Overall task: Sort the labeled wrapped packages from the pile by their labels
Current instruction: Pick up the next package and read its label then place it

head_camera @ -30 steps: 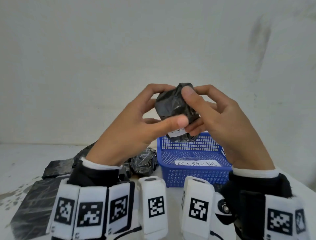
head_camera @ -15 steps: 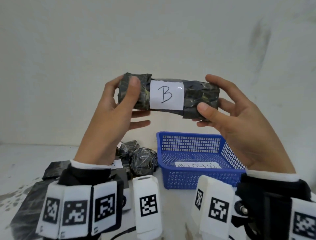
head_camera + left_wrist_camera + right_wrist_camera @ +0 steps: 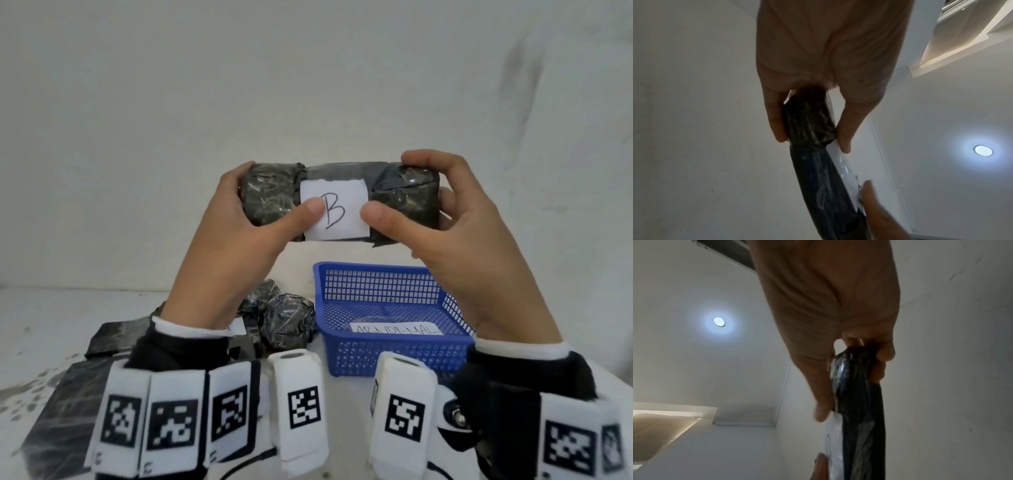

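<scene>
A long package wrapped in black plastic (image 3: 270, 198) is held level in the air, its white label (image 3: 337, 214) marked "B" facing me. My left hand (image 3: 239, 219) grips its left end, thumb on the label's edge. My right hand (image 3: 442, 219) grips its right end, thumb beside the label. In the left wrist view the package (image 3: 809, 126) runs between the fingers (image 3: 777, 126). In the right wrist view the package (image 3: 857, 386) sits in the curled fingers (image 3: 885, 355). The pile of black wrapped packages (image 3: 287, 318) lies on the table below.
A blue mesh basket (image 3: 394, 277) with a paper label reading "ABNORMAL" stands on the white table at the right of the pile. Flat black wrapped packages (image 3: 51, 421) lie at the left front. A white wall rises close behind the table.
The package was turned from end-on to level with the "B" label facing me. Both hands then shifted along it, and the thumbs came in beside the label.
</scene>
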